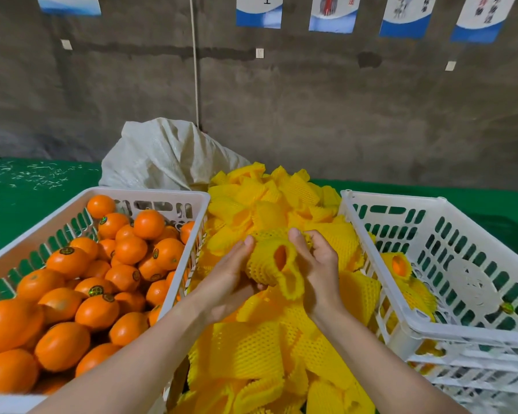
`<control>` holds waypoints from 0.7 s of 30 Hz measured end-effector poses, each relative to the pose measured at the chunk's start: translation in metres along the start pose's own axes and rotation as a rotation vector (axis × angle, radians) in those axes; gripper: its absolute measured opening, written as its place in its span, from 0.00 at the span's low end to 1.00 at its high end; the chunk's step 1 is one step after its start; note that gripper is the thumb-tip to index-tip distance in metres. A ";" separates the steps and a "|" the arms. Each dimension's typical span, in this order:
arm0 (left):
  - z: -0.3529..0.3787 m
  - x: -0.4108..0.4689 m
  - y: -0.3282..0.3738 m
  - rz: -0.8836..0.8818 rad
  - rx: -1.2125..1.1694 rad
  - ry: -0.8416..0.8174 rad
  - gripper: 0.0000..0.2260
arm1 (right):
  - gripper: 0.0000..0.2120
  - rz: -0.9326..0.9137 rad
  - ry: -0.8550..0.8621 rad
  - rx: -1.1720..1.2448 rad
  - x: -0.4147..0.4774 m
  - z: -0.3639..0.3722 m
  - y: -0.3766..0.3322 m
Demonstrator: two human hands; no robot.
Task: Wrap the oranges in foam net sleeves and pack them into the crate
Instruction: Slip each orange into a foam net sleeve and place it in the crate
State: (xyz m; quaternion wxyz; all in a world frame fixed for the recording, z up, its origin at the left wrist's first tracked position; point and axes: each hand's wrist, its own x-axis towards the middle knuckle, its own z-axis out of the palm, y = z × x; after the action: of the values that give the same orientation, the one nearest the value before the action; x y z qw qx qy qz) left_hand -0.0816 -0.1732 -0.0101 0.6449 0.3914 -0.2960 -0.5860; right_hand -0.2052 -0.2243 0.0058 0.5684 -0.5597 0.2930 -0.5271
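Both thumbs (248,242) are pressing into the top of a yellow foam net sleeve (263,264), with an orange (280,256) showing through the sleeve's open mouth between them. The left hand (231,282) is cupping the sleeved fruit from below, its fingers curled under it. The right hand (320,264) is gripping the sleeve's far side, its fingers bent round the netting; how far they reach behind is hard to tell, since the sleeve is hiding them. Both forearms are bare.

Directly beneath and beyond the hands, a loose pile of sleeves (251,348) is spreading out in the same yellow, filling the gap between two containers. To the left of the fingers, just beside the left wrist, a white slotted bin (150,194) is holding a heap of unwrapped oranges (102,312), several bearing round dark stickers. To the right of the fingers, a white crate (431,222) is sitting tilted toward the pile, with one wrapped orange (398,264) lying against its near wall and more yellow netting beside it.

Beyond the fingertips, a pale woven sack (168,153) is slumping behind the pile on a green surface (27,198). Farther back, a thin cord (195,70) is hanging down a grey wall under a row of blue-and-white posters (332,13).
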 end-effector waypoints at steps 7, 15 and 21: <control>0.003 -0.001 0.004 -0.104 -0.241 -0.034 0.24 | 0.14 0.006 0.028 0.066 0.004 0.010 0.004; -0.006 0.000 0.011 -0.067 -0.002 0.234 0.16 | 0.11 0.216 -0.132 -0.170 0.007 0.011 0.013; -0.004 0.002 0.005 0.017 0.271 0.316 0.17 | 0.32 0.542 -0.193 -0.327 0.019 0.023 0.016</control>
State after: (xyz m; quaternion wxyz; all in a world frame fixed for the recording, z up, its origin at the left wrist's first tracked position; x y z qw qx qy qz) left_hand -0.0751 -0.1747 -0.0086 0.6297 0.5592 -0.2705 -0.4664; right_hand -0.1744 -0.2377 0.0000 0.6158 -0.5924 0.4569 -0.2472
